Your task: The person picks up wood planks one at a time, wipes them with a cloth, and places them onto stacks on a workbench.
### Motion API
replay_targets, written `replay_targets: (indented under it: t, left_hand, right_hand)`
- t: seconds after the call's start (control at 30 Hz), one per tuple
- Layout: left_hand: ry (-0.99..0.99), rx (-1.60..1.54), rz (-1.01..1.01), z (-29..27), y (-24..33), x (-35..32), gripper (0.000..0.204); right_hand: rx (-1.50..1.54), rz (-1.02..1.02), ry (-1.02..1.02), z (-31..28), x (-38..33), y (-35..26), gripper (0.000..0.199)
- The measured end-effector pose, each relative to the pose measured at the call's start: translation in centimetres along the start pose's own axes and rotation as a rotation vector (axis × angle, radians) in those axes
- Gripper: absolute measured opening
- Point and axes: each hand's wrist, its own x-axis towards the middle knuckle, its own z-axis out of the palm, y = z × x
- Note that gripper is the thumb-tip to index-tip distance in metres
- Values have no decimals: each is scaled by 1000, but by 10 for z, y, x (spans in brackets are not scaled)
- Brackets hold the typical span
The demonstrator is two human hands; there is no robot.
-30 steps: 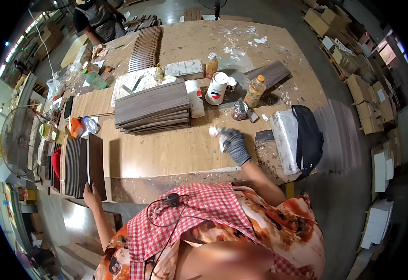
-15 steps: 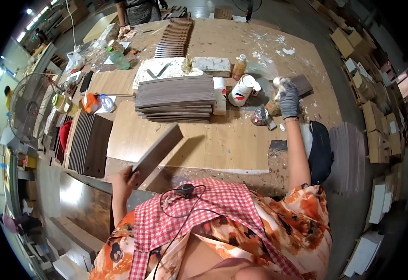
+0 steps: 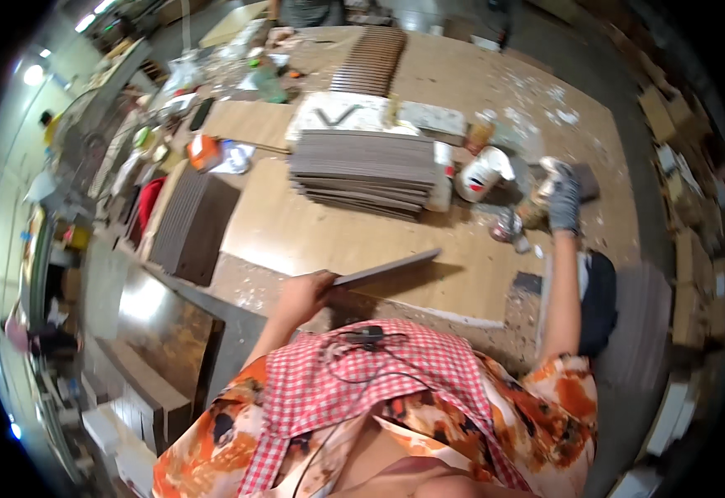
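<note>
Low over the front of the table, my bare left hand (image 3: 306,297) is closed on one end of a thin grey-brown board (image 3: 391,267), which is seen nearly edge-on and casts a shadow on the tabletop. My right hand (image 3: 563,203), in a grey glove, reaches to the right side of the table. A whitish wad like a rag (image 3: 550,166) shows at its fingers. Close beside that hand are a stained jar (image 3: 532,214) and a dark board piece (image 3: 585,183). Between my arms lies a stack of grey-brown boards (image 3: 362,166).
White bottles (image 3: 480,176) and a small glass jar (image 3: 505,226) stand right of the stack. More boards (image 3: 197,224) stand on edge at the left. A slatted row of brown strips (image 3: 371,62) lies farther back. A black bag (image 3: 601,299) hangs by the right edge.
The view has swung, shifting the table rightward in it. My left hand has brought its board toward the table's middle and tipped it nearer level. My right hand stays by the jars with the wad.
</note>
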Motion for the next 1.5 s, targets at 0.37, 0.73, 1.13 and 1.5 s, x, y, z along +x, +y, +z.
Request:
replay_targets:
  t: [0.37,0.73,1.13,1.5]
  left_hand:
    - [41,-98,0,25,-22,-2,26]
    - [-106,52,12,32,4,29,32]
    - [-92,18,19,35,9,26,31]
    - [-48,86,80,48,3,23,29]
  right_hand:
    - [-71,216,38,-7,14,-16,37]
    - [-245,198,-45,-21,4,-52,38]
    - [-411,125,-246,-21,11,-21,41]
    - [-430,290,-237,-25,11,-41,40]
